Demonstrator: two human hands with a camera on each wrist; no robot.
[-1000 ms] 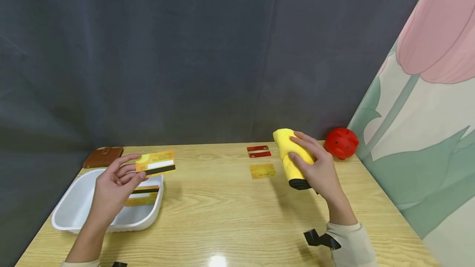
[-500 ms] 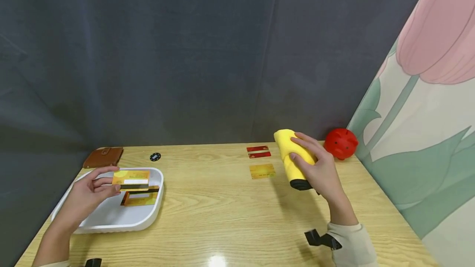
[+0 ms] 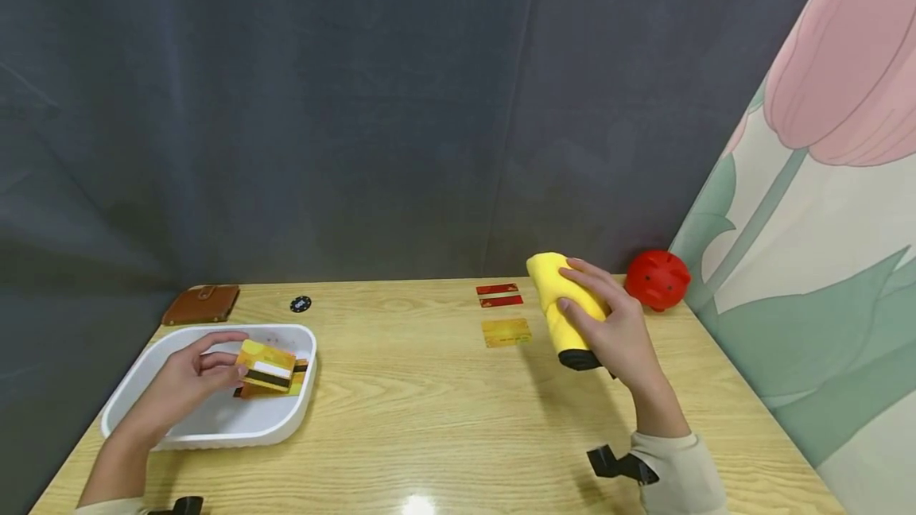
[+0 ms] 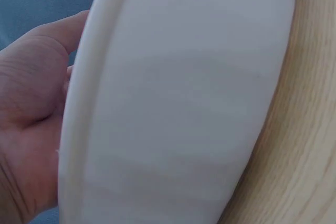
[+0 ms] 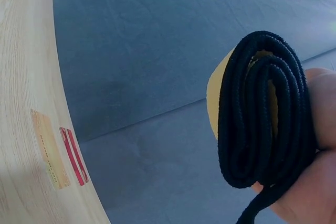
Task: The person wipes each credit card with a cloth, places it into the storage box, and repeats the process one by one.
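Note:
Between the thumb and fingers of my left hand (image 3: 175, 392) is a yellow bank card (image 3: 266, 365) with a dark stripe, pinched by its left edge. It hovers tilted inside the outline of a white plastic basin (image 3: 236, 440), overlapping other yellow cards (image 3: 250, 393) that lie in there. The left wrist view mostly shows the basin's outer wall (image 4: 178, 103), which hides the fingertips and the card. My right hand (image 3: 617, 324) grips a rolled yellow towel (image 3: 561, 304) above the table. Its black edging (image 5: 265, 114) shows folded in layers in the right wrist view.
A brown leather wallet (image 3: 201, 304) and a black poker chip (image 3: 300, 303) lie behind the basin. Red cards (image 3: 499, 295) and a yellow card (image 3: 506, 332) lie mid-table at the back. At the back right stands a red piggy bank (image 3: 657, 280), near the curtain (image 3: 401, 118).
My left hand has carried the card left and down over the basin, tilting it lower. The poker chip, hidden earlier, has come into view. My right hand and the towel have stayed almost still.

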